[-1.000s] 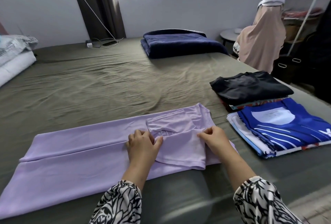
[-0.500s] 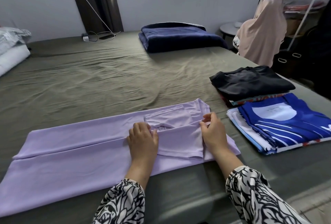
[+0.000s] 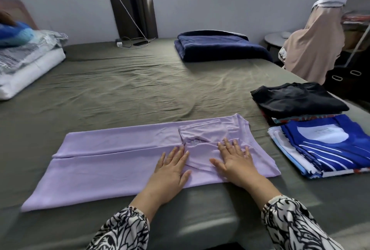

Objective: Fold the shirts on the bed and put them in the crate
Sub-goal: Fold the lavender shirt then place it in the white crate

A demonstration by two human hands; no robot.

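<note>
A lilac shirt (image 3: 112, 161) lies flat on the olive-green bed (image 3: 124, 93), folded lengthwise into a long strip with both sleeves turned in near its right end. My left hand (image 3: 172, 167) lies flat on the shirt with straight fingers, just left of the folded sleeve. My right hand (image 3: 234, 159) presses flat on the sleeve fold, fingers spread. To the right lie a blue and white shirt (image 3: 328, 143) and a stack topped by a black shirt (image 3: 296, 97). No crate is in view.
A folded navy blanket (image 3: 218, 46) sits at the far side of the bed. Pillows and bedding (image 3: 26, 59) are stacked at the left. A beige garment (image 3: 314, 45) hangs beside the bed at the right, by a dark drawer unit (image 3: 348, 77).
Both hands have let go of the sleeve fabric they pinched and now lie flat with straight fingers on the lilac shirt. The camera view has tilted slightly.
</note>
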